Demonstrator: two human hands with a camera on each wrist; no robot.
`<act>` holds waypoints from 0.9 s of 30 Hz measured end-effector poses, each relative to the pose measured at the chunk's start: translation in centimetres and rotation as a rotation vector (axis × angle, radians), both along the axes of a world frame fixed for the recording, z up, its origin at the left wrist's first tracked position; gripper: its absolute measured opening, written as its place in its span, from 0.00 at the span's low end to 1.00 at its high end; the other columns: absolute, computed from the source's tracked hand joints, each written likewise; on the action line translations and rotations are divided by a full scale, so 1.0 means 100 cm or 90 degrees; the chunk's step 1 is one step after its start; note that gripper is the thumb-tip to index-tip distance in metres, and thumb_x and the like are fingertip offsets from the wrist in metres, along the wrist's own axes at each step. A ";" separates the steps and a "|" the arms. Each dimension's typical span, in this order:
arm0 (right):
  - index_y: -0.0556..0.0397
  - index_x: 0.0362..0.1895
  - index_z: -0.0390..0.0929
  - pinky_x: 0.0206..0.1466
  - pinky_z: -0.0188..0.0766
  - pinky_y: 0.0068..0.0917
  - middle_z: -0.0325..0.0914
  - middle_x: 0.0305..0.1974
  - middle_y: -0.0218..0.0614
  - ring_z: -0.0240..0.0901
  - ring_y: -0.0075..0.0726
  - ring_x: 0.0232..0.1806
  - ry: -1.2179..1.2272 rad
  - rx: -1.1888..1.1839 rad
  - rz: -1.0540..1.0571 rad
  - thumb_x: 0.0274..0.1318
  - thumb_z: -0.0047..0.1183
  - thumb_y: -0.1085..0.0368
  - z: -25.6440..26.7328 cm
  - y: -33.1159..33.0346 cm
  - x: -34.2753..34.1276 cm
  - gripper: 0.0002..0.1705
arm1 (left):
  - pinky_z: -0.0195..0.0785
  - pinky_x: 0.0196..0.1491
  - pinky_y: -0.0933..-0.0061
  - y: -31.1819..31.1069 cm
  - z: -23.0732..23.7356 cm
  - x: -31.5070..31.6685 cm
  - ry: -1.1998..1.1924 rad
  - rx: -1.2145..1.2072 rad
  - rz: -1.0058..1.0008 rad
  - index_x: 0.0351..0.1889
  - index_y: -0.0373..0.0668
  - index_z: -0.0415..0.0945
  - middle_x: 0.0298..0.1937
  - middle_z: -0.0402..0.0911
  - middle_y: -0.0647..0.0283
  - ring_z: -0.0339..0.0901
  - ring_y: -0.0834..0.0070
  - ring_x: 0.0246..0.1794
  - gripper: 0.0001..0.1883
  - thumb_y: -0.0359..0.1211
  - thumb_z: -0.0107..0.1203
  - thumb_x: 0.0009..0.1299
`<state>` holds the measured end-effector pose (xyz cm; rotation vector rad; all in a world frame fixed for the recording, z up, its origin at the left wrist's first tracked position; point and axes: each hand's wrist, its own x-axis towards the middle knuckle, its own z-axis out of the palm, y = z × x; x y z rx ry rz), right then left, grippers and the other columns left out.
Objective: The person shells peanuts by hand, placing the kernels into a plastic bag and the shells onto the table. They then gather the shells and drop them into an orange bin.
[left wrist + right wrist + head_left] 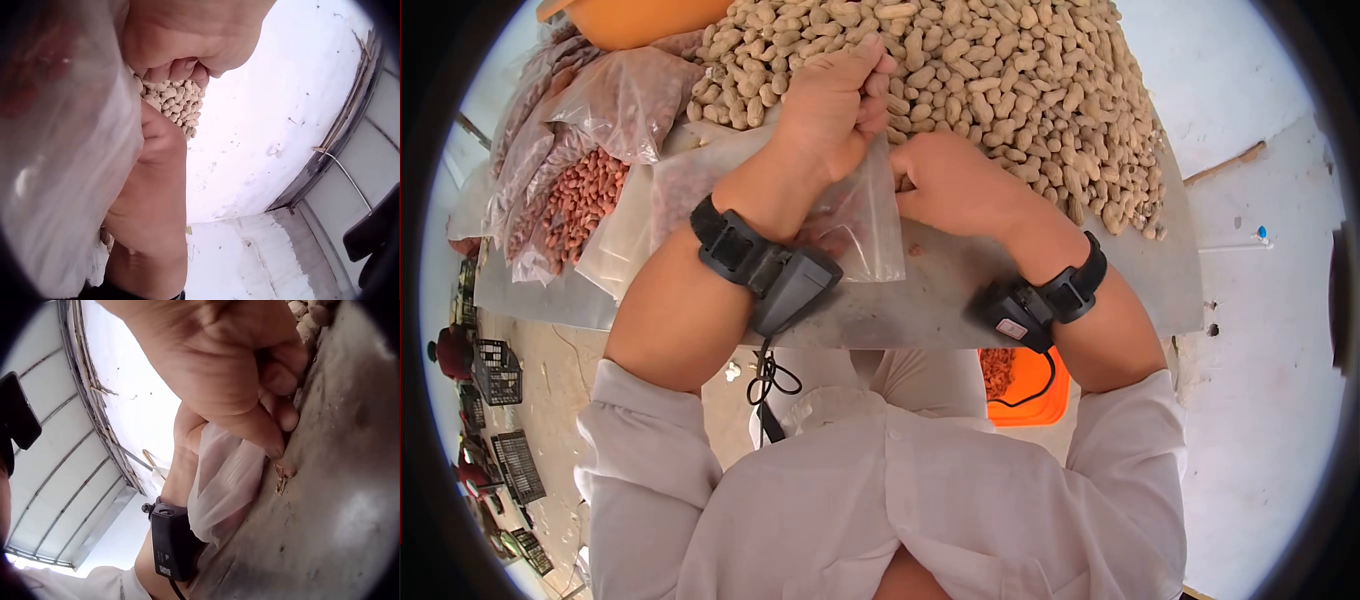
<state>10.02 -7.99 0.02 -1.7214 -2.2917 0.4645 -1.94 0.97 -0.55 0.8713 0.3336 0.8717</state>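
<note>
A clear plastic bag (862, 225) with reddish contents lies between the hands at the table's front; it looms large in the left wrist view (69, 156). My left hand (835, 110) is raised at the bag's top, thumb against curled fingers, gripping the plastic; its fingertips are partly hidden. To its right, my right hand (960, 185) has its fingers bent inward at the bag's side edge. In the right wrist view, the thumb and curled fingers of that hand (219, 369) pinch at the whitish plastic (228, 487). Unshelled peanuts (1040, 90) are heaped just beyond both hands.
Bags of red kernels (585, 205) and an orange basin (640, 20) stand at the table's left. An orange container (1030, 395) with reddish bits is below the front edge. Black crates (518, 465) are on the floor at left. A shell scrap (283, 478) lies on the tabletop.
</note>
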 end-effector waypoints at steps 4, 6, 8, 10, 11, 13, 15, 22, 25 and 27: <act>0.58 0.19 0.76 0.33 0.69 0.37 0.76 0.22 0.46 0.73 0.51 0.27 -0.070 0.038 -0.017 0.36 0.50 0.69 0.006 -0.007 -0.008 0.06 | 0.47 0.19 0.83 0.004 -0.002 0.000 -0.021 -0.026 -0.004 0.30 0.41 0.68 0.21 0.65 0.70 0.52 0.84 0.15 0.13 0.40 0.44 0.72; 0.57 0.19 0.76 0.32 0.69 0.38 0.76 0.23 0.47 0.72 0.53 0.27 -0.099 0.073 -0.011 0.36 0.49 0.69 0.003 -0.007 -0.007 0.05 | 0.47 0.19 0.82 0.006 -0.002 -0.001 -0.046 -0.048 -0.019 0.31 0.40 0.68 0.22 0.65 0.70 0.52 0.84 0.15 0.14 0.41 0.42 0.73; 0.59 0.21 0.74 0.27 0.66 0.33 0.73 0.19 0.44 0.70 0.46 0.22 -0.004 0.102 0.006 0.37 0.51 0.69 -0.004 -0.003 0.002 0.06 | 0.47 0.20 0.83 0.006 0.000 -0.001 -0.081 -0.086 -0.031 0.33 0.39 0.68 0.22 0.65 0.69 0.52 0.83 0.16 0.15 0.41 0.40 0.73; 0.60 0.22 0.74 0.22 0.63 0.28 0.71 0.16 0.40 0.67 0.38 0.18 0.124 0.074 -0.027 0.40 0.52 0.69 -0.002 -0.003 0.011 0.06 | 0.48 0.20 0.83 0.005 0.000 -0.003 -0.124 -0.145 -0.036 0.35 0.38 0.68 0.23 0.65 0.68 0.53 0.83 0.16 0.15 0.41 0.39 0.73; 0.60 0.23 0.74 0.21 0.61 0.25 0.72 0.17 0.38 0.65 0.33 0.17 0.203 0.032 -0.069 0.43 0.51 0.69 0.004 -0.006 0.016 0.05 | 0.49 0.20 0.83 0.006 0.000 -0.003 -0.130 -0.165 -0.031 0.35 0.38 0.68 0.24 0.65 0.67 0.53 0.82 0.17 0.16 0.41 0.38 0.73; 0.59 0.25 0.75 0.20 0.58 0.21 0.71 0.18 0.34 0.62 0.27 0.16 0.420 -0.039 -0.145 0.47 0.50 0.68 0.009 -0.006 0.018 0.06 | 0.50 0.21 0.82 0.007 0.000 -0.002 -0.140 -0.207 -0.022 0.36 0.36 0.69 0.25 0.66 0.65 0.54 0.81 0.18 0.17 0.42 0.37 0.74; 0.59 0.27 0.76 0.19 0.57 0.19 0.70 0.20 0.33 0.60 0.23 0.17 0.696 -0.097 -0.210 0.52 0.49 0.65 0.011 -0.004 0.018 0.09 | 0.51 0.21 0.81 0.005 0.002 -0.001 -0.142 -0.228 -0.006 0.36 0.36 0.69 0.26 0.66 0.64 0.56 0.80 0.19 0.19 0.43 0.36 0.74; 0.56 0.31 0.70 0.17 0.48 0.17 0.67 0.22 0.36 0.52 0.23 0.15 1.195 -0.249 -0.293 0.62 0.41 0.53 -0.005 0.002 -0.007 0.19 | 0.53 0.22 0.80 -0.016 0.013 0.000 -0.124 -0.121 0.101 0.34 0.34 0.72 0.22 0.65 0.65 0.58 0.79 0.20 0.23 0.46 0.35 0.74; 0.55 0.31 0.68 0.16 0.47 0.18 0.67 0.23 0.38 0.53 0.24 0.15 1.232 -0.317 -0.283 0.63 0.35 0.46 -0.004 0.000 -0.014 0.24 | 0.54 0.23 0.81 -0.022 0.013 -0.001 -0.066 0.013 0.128 0.34 0.34 0.72 0.22 0.65 0.67 0.57 0.80 0.20 0.25 0.47 0.34 0.74; 0.55 0.32 0.68 0.16 0.47 0.19 0.67 0.23 0.38 0.53 0.24 0.15 1.221 -0.317 -0.281 0.63 0.33 0.43 -0.004 0.000 -0.012 0.27 | 0.53 0.23 0.82 -0.024 0.013 0.001 -0.050 0.051 0.141 0.34 0.35 0.73 0.23 0.65 0.67 0.57 0.81 0.20 0.25 0.47 0.33 0.74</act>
